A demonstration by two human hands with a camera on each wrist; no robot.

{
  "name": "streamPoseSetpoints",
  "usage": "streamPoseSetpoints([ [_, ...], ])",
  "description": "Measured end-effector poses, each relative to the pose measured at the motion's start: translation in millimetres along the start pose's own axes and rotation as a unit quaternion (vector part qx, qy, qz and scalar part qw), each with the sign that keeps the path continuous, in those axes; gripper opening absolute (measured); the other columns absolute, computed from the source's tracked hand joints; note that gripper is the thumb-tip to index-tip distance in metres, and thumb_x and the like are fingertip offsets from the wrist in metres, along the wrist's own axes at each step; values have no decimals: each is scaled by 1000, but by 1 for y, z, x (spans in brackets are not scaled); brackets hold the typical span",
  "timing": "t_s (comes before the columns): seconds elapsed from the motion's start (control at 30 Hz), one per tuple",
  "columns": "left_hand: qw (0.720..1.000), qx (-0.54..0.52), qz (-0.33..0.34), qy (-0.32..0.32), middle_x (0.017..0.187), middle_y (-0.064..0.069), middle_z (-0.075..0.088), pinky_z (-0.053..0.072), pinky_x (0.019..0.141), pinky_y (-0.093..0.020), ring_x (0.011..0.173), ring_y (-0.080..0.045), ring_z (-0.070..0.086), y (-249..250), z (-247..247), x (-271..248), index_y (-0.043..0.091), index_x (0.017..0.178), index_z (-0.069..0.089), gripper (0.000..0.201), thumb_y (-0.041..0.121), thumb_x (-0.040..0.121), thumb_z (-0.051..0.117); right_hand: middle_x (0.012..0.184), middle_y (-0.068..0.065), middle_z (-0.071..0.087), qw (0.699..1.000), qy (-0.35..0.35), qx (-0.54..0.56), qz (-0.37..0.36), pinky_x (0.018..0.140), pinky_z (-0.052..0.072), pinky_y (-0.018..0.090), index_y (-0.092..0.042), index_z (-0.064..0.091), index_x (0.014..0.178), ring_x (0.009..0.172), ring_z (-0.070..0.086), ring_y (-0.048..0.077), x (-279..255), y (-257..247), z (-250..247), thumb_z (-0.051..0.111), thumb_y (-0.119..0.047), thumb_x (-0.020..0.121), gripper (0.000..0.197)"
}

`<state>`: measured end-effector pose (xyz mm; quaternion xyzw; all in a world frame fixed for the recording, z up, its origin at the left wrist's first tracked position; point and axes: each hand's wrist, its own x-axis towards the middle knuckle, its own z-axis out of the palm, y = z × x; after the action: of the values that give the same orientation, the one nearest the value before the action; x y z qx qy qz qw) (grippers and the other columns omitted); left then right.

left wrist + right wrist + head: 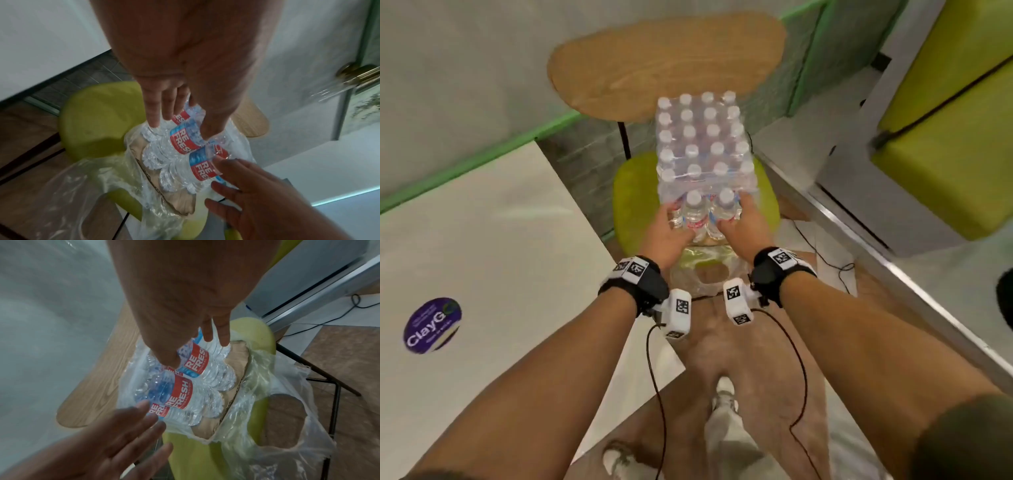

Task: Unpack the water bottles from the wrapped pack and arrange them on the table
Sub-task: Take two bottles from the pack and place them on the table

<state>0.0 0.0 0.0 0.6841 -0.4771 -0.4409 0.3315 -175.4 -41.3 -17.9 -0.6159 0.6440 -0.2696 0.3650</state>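
My left hand (671,229) and right hand (743,222) flank the pack's (703,144) torn near end on the green chair (630,195), fingers (153,112) straight against two upright bottles (693,214); worktop (482,240) lies left.

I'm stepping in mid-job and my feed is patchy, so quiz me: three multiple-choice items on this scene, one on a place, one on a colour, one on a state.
1. Where does the pack of bottles stand?
A. on the white table
B. on the green chair seat
C. on the floor

2. What colour are the bottle caps?
A. white
B. blue
C. red

3. How is the plastic wrap at the end near the person?
A. sealed tight
B. removed altogether
C. torn open and hanging loose

Answers:
1 B, the chair seat shows green around the pack's base, and the table holds no bottles.
2 A, every cap seen from the head view is white.
3 C, loose plastic wrap trails off the seat while the left hand and the right hand reach the bared bottles.
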Motion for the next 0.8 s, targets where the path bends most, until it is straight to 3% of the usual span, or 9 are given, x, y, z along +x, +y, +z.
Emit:
streamPoseSetpoints([
  [0.07, 999, 23, 21, 22, 133, 4, 54, 42, 101, -26, 121, -11, 53, 3, 8, 13, 18, 142, 43, 74, 16, 78, 79, 126, 5, 64, 999, 0, -12, -32, 88, 43, 26, -17, 50, 133, 114, 61, 26, 10, 0, -1, 72, -26, 81, 57],
  [0.13, 998, 44, 31, 28, 136, 4, 56, 44, 107, -34, 124, -12, 55, -6, 16, 28, 22, 140, 43, 83, 25, 68, 83, 124, 8, 64, 999, -18, -22, -36, 89, 42, 26, -15, 54, 129, 115, 60, 26, 19, 4, 0, 72, -26, 81, 52],
  [0.2, 996, 70, 48, 38, 130, 6, 61, 49, 102, -42, 118, -12, 60, -14, 24, 41, 27, 134, 47, 83, 36, 61, 85, 122, 7, 66, 999, -24, -16, -33, 89, 44, 26, -15, 57, 126, 114, 61, 25, 27, 9, 4, 73, -29, 80, 50],
  [0.27, 992, 83, 77, 47, 116, 8, 68, 55, 92, -43, 106, -11, 66, -11, 30, 47, 28, 121, 57, 68, 41, 61, 85, 120, 5, 67, 999, -30, -15, -31, 91, 49, 29, -16, 57, 125, 112, 62, 24, 33, 15, 7, 73, -31, 78, 51],
  [0.33, 991, 76, 90, 68, 108, 8, 71, 56, 86, -41, 99, -11, 69, -9, 34, 51, 25, 113, 63, 57, 47, 65, 84, 118, 5, 67, 999, -26, -24, -27, 91, 51, 36, -16, 56, 125, 111, 63, 25, 36, 20, 10, 73, -36, 76, 56],
  [0.47, 989, 82, 91, 82, 109, 10, 72, 56, 86, -38, 100, -7, 68, -12, 32, 49, 28, 113, 64, 58, 59, 67, 81, 113, 5, 68, 999, -17, -43, -29, 88, 53, 41, -14, 57, 120, 107, 64, 25, 40, 24, 13, 75, -46, 72, 61],
  [0.57, 991, 65, 83, 83, 114, 11, 70, 56, 89, -36, 103, -4, 66, -14, 23, 35, 30, 122, 61, 59, 45, 70, 84, 110, 1, 68, 999, -1, -37, -39, 84, 54, 41, -17, 55, 117, 103, 65, 23, 34, 21, 14, 75, -53, 69, 63],
  [0.67, 992, 29, 92, 85, 115, 12, 70, 56, 90, -27, 103, 2, 65, -15, 4, 6, 25, 128, 60, 60, 34, 75, 85, 105, -6, 67, 997, 22, -20, -65, 79, 54, 38, -23, 49, 113, 97, 65, 18, 12, 11, 17, 74, -50, 69, 58],
  [0.8, 984, -6, 85, 159, 108, 12, 71, 55, 83, -15, 98, 0, 67, -26, -43, -48, 23, 122, 62, 54, 35, 75, 85, 96, -8, 63, 995, 25, 13, -92, 76, 54, 39, -26, 48, 107, 89, 62, 14, -26, -15, 41, 73, -43, 68, 49],
])
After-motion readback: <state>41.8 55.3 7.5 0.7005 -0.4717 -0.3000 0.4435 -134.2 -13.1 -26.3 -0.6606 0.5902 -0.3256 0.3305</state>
